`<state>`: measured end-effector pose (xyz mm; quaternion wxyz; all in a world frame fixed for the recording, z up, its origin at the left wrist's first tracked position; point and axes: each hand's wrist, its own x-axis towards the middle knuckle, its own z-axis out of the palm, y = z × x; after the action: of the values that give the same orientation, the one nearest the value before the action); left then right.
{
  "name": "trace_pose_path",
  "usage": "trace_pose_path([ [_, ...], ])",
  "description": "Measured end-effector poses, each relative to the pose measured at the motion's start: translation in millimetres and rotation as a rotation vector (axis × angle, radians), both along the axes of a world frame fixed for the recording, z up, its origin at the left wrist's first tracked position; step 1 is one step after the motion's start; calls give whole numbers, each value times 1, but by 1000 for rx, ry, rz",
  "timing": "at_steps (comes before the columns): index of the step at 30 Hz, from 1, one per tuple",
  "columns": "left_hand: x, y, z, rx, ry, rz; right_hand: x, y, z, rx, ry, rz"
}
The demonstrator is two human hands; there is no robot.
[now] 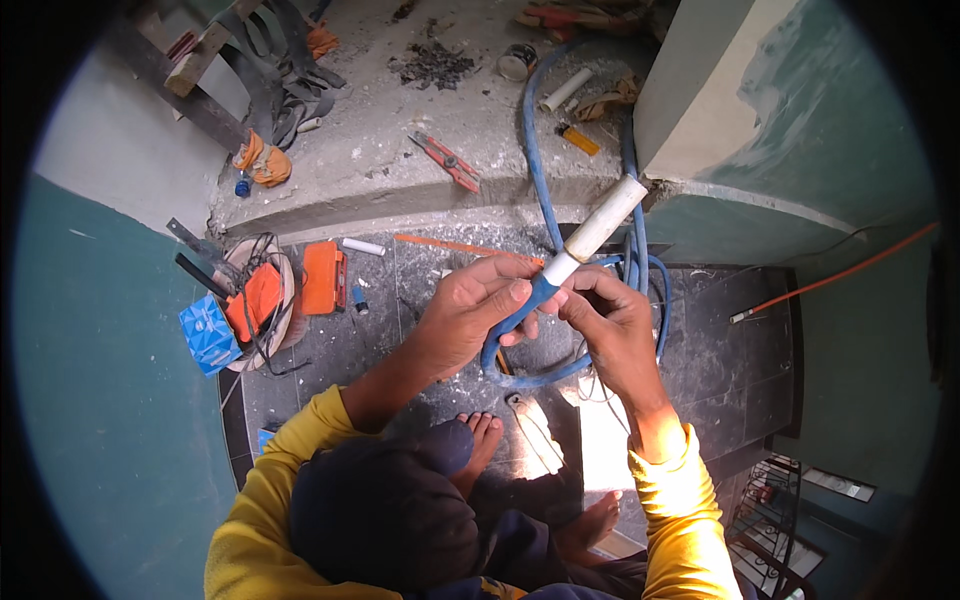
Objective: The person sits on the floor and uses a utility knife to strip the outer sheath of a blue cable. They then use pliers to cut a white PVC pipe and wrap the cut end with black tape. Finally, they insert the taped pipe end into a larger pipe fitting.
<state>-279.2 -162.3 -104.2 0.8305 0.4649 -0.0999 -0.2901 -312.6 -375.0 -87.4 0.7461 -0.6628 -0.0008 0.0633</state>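
A white plastic pipe [606, 217] slants up and to the right in front of me, its wider, stained upper part sleeved over a narrower white piece. Its lower end meets a blue hose [543, 292], where the blue covering looks wrapped or stretched over the joint. My left hand [478, 305] is closed round the hose just below this joint, thumb on top. From the other side, my right hand [612, 325] pinches at the same joint with thumb and fingertips. Whether a tape end lies between those fingertips is too small to tell.
The hose loops over the dark tiles and a concrete step [400, 200]. On the step lie red pliers-like cutters [447, 162] and a yellow-orange lighter-shaped piece [578, 140]. At left stand a tool-filled bucket [292, 325] and an orange case [323, 278]. A wall corner [690, 100] rises at right.
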Motion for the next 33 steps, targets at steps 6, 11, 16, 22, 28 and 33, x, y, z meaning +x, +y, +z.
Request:
trace_pose_path([
  [6,1,-1,-3,-6,-52,0,0,2,0,-91,-37,-10],
  [11,0,-2,-2,-6,-47,44,0,5,-3,-200,-95,-53],
  [16,-4,-7,-2,-5,-14,135,0,9,-11,-199,-103,-79],
  [22,-10,-14,-5,121,-268,268,-1,7,-5,-245,-143,-78],
  [28,-13,-17,1,451,-817,490,-5,9,8,-154,-163,-44],
  [33,-7,-15,-7,486,-1086,497,-7,11,2,-59,-136,-109],
])
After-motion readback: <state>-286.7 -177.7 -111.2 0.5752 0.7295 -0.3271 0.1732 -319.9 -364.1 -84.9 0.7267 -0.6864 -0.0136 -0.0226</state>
